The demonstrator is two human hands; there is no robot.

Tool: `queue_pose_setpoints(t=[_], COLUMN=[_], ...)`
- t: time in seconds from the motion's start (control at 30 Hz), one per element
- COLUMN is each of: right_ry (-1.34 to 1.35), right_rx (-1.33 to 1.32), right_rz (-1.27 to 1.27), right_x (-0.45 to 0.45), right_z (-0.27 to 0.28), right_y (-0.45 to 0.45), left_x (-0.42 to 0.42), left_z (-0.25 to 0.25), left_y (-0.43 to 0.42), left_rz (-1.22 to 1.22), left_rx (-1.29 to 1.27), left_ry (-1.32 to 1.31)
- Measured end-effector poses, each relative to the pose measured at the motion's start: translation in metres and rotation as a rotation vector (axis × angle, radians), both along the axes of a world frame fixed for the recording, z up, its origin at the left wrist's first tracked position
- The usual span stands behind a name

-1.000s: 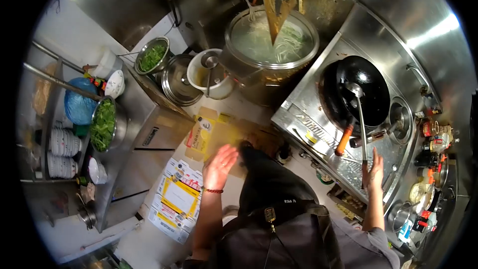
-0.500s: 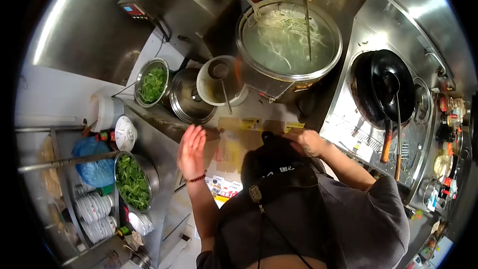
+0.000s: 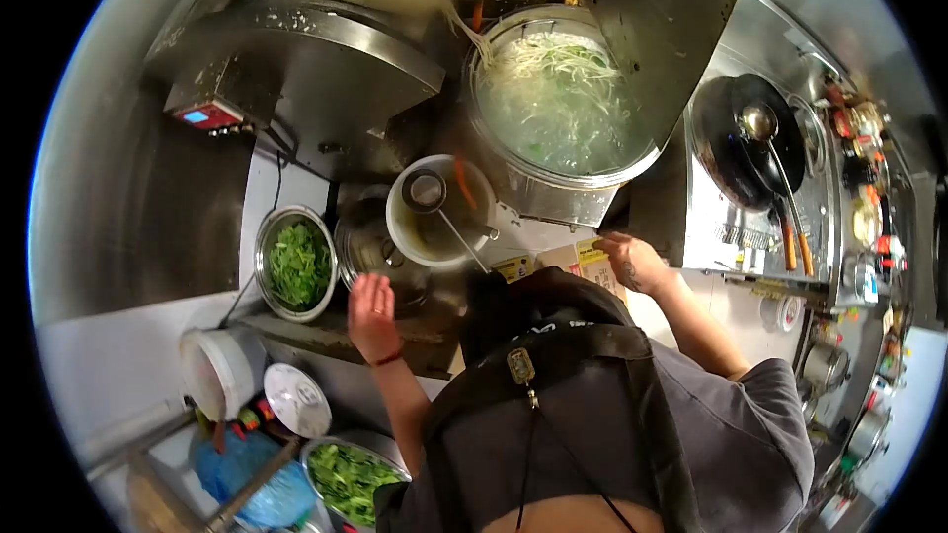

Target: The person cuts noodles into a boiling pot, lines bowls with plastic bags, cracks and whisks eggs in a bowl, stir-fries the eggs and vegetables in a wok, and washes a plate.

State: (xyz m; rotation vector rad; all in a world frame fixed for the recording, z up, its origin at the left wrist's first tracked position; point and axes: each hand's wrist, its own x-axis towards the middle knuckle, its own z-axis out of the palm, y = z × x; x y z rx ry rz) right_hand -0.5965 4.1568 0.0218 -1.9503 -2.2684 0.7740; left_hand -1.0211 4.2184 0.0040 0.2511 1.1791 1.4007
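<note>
My left hand (image 3: 373,321) is raised with its fingers stretched out and holds nothing. It is nearest to the round metal lid (image 3: 380,281) and a steel bowl of chopped greens (image 3: 299,266). My right hand (image 3: 635,263), its fingers apart and slightly bent, hangs by a piece of cardboard (image 3: 583,262) with yellow labels; I cannot tell if they touch. Ahead, a large steaming pot (image 3: 568,181) contains noodles (image 3: 563,64) in cloudy water. A ladle (image 3: 425,190) rests in a white bucket (image 3: 400,232) of liquid between my hands and the pot.
At right a black wok (image 3: 726,143) sits on the stove with another ladle (image 3: 785,178) in it. Seasoning bottles (image 3: 857,173) line the far right. At lower left are a second bowl of greens (image 3: 351,482), a blue plastic bag (image 3: 259,484) and a white tub (image 3: 222,370).
The view has shifted, with the stove and greens showing at other places. The long thin stick over the pot is gone from view. My right hand's fingers have loosened; my left remains open.
</note>
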Motion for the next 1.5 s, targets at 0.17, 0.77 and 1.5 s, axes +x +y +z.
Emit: queue_pose_setpoints(t=[0.17,0.77,1.5], right_ry=[0.395,0.132,0.161], right_rx=[-0.142,-0.101,-0.445], right_rz=[0.076,-0.379,-0.471], right_x=[-0.071,-0.079,-0.072], right_z=[-0.002,-0.004,-0.068], right_y=[0.002,0.005,0.021], left_x=[-0.081,-0.197,-0.207], left_z=[0.01,0.044,0.04], left_y=[0.091,0.335,0.437], left_rz=[0.079,0.279,0.31], left_rx=[0.122,0.176,0.089], left_ry=[0.225,0.51,0.635])
